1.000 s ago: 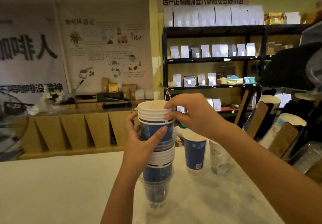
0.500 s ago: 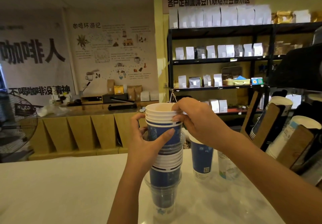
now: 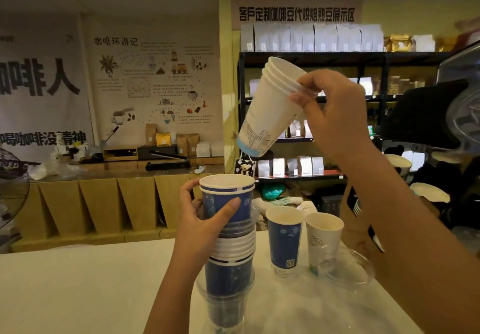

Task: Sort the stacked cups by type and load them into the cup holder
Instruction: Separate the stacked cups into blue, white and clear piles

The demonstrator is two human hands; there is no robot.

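The right hand (image 3: 335, 115), fingers pinching their rims, has just lifted the nested white cups (image 3: 272, 107) tilted to upper centre, off the mixed stack (image 3: 228, 242) the left hand (image 3: 205, 219) grips at centre frame, separating one type.

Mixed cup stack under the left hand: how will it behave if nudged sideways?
Likely tippy: the mixed cup stack is tall and narrow, standing in a clear plastic cup, with the left hand gripping near its top. Probably light, since it's all paper and thin plastic. The layers may shift apart; differing cups look loosely nested.
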